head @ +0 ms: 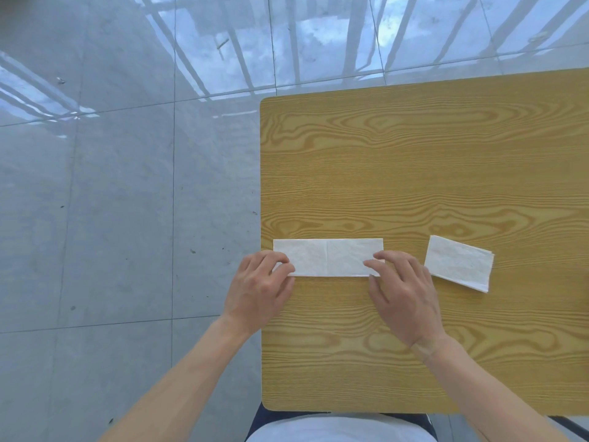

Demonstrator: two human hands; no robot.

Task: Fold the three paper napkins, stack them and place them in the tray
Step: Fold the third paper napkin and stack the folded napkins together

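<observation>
Yellow wood-grain laminate table [414,173] is seen from above, its left edge and rounded near-left corner in full view, grey tiled floor [111,218] beyond that edge. The far half of the tabletop is bare, so open room is left above the paper.

A white napkin strip [328,257] lies flat near the left edge, long side parallel to the near edge, with a crease line down its middle. Its left end sits just inside the table edge.

The left hand [258,291] is placed on the strip's left end, fingers curled, fingertips [285,266] pressed on the near-left corner. The right hand [404,295] is placed on the right end, fingers spread, fingertips [371,265] flat on the paper. Neither hand is closed round anything; the paper is pinned, not pinched.

A folded napkin stack [459,263] lies just right of the right hand, rotated slightly, layered edges visible at its right side. It is not touched.
</observation>
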